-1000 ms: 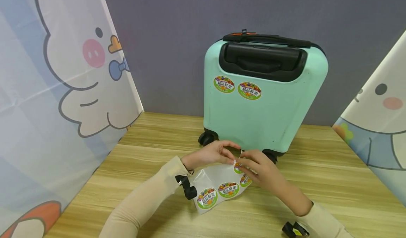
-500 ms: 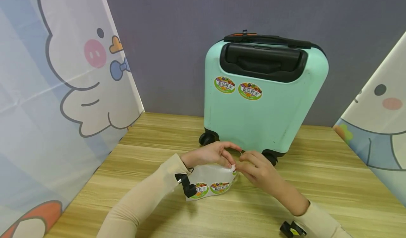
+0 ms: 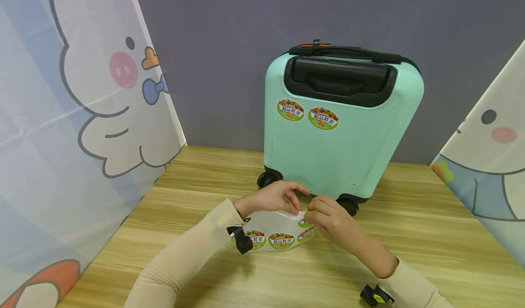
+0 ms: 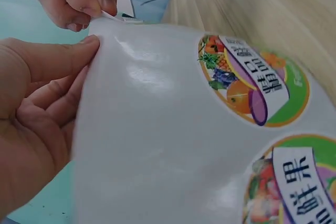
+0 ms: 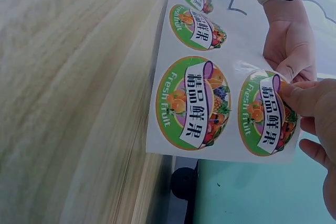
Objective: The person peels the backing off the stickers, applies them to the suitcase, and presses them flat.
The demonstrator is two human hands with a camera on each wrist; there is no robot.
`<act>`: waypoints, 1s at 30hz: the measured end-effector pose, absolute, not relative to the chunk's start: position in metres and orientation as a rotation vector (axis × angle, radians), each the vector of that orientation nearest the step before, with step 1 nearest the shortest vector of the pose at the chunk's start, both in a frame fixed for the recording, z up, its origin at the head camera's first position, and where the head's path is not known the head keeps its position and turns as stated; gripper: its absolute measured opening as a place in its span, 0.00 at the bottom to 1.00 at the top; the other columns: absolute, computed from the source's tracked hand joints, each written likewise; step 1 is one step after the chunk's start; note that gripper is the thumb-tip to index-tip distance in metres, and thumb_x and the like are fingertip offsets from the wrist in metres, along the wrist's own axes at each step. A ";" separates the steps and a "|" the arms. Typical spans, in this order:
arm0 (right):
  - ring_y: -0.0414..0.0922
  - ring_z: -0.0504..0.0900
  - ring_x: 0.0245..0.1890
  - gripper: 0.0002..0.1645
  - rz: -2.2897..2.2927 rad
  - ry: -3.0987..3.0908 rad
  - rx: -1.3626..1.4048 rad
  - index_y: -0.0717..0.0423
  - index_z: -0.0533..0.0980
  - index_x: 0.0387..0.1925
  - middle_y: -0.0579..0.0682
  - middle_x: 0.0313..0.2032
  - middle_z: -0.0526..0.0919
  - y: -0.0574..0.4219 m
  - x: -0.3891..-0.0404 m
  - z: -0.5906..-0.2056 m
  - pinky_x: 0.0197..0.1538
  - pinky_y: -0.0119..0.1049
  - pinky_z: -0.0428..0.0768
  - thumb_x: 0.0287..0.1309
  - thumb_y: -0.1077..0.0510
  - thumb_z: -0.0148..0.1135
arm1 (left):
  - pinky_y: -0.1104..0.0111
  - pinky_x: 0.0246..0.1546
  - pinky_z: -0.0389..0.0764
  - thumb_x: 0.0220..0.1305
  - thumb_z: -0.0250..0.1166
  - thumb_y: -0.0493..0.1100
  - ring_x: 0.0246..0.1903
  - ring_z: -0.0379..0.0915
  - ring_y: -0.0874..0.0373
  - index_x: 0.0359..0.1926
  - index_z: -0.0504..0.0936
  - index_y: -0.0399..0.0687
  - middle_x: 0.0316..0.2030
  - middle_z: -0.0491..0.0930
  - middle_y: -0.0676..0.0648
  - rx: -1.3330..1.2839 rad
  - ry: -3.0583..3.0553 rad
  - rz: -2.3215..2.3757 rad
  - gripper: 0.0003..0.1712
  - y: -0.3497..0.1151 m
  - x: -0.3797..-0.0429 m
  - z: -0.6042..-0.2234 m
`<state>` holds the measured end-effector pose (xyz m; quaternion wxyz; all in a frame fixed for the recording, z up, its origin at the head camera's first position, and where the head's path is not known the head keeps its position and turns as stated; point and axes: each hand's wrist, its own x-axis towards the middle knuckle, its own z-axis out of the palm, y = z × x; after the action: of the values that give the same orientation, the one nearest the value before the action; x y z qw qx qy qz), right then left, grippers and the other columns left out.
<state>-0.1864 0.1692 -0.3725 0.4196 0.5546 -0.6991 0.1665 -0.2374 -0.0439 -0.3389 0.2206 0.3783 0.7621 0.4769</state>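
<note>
A white sheet of stickers (image 3: 270, 221) with oval fruit labels hangs between both hands, close over the table in front of the suitcase. My left hand (image 3: 274, 198) pinches its top edge; in the left wrist view the thumb (image 4: 79, 51) lies on the bare backing. At the sheet's upper right corner, my right hand (image 3: 334, 219) pinches the edge. Its thumb (image 5: 302, 98) presses at the rim of an oval sticker (image 5: 268, 114) in the right wrist view. Other oval stickers (image 5: 194, 103) lie flat on the sheet. The fingers behind the sheet are partly hidden.
A mint-green suitcase (image 3: 324, 162) with a black handle stands upright behind the hands. Two oval fruit stickers (image 3: 323, 118) are on its upper front. The wooden table (image 3: 328, 276) meets a grey back wall (image 3: 213, 71), with cartoon-printed sheets on both sides.
The sticker sheet's lower edge has risen and shifted left, and the sheet has bent. The right hand has turned slightly at the corner, while the left hand has hardly moved.
</note>
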 end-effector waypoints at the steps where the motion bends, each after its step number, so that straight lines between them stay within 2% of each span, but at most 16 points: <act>1: 0.49 0.78 0.36 0.20 0.416 -1.763 1.393 0.58 0.80 0.28 0.50 0.33 0.80 0.169 -0.186 -0.372 0.43 0.36 0.79 0.76 0.58 0.50 | 0.69 0.38 0.84 0.59 0.67 0.23 0.33 0.83 0.59 0.64 0.72 0.35 0.34 0.86 0.42 1.055 2.126 1.310 0.31 -0.044 -0.237 -0.338; 10: 0.48 0.77 0.37 0.19 0.466 -1.801 1.438 0.58 0.79 0.29 0.49 0.34 0.79 0.170 -0.186 -0.372 0.43 0.33 0.78 0.76 0.59 0.47 | 0.73 0.36 0.82 0.60 0.68 0.26 0.31 0.82 0.63 0.64 0.73 0.35 0.34 0.87 0.42 1.093 2.256 1.217 0.31 -0.046 -0.239 -0.337; 15: 0.48 0.76 0.38 0.18 0.503 -1.840 1.462 0.58 0.79 0.32 0.49 0.35 0.79 0.173 -0.187 -0.371 0.43 0.33 0.78 0.75 0.61 0.46 | 0.74 0.37 0.82 0.60 0.69 0.27 0.31 0.82 0.63 0.64 0.73 0.34 0.34 0.87 0.43 1.085 2.303 1.197 0.30 -0.047 -0.241 -0.338; 21: 0.48 0.76 0.38 0.12 0.506 -1.874 1.476 0.58 0.79 0.34 0.49 0.36 0.79 0.176 -0.189 -0.374 0.43 0.33 0.77 0.72 0.64 0.52 | 0.74 0.37 0.82 0.60 0.69 0.28 0.32 0.83 0.63 0.63 0.74 0.34 0.33 0.86 0.44 1.094 2.347 1.177 0.29 -0.048 -0.244 -0.341; 28: 0.47 0.79 0.37 0.14 0.506 -1.902 1.490 0.60 0.79 0.35 0.50 0.38 0.79 0.179 -0.188 -0.375 0.41 0.31 0.79 0.73 0.62 0.48 | 0.74 0.37 0.82 0.60 0.69 0.28 0.32 0.83 0.62 0.62 0.74 0.33 0.34 0.87 0.43 1.120 2.388 1.144 0.29 -0.049 -0.247 -0.345; 30: 0.47 0.80 0.37 0.06 0.512 -1.911 1.498 0.60 0.78 0.36 0.51 0.39 0.78 0.180 -0.188 -0.374 0.41 0.29 0.80 0.69 0.67 0.55 | 0.74 0.37 0.82 0.60 0.69 0.28 0.32 0.83 0.61 0.62 0.74 0.33 0.34 0.87 0.44 1.134 2.397 1.135 0.28 -0.049 -0.247 -0.346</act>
<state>-0.1879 0.1796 -0.3742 0.3240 0.5710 -0.7286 0.1952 -0.2471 -0.0486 -0.3458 0.1280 0.3900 0.8242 0.3902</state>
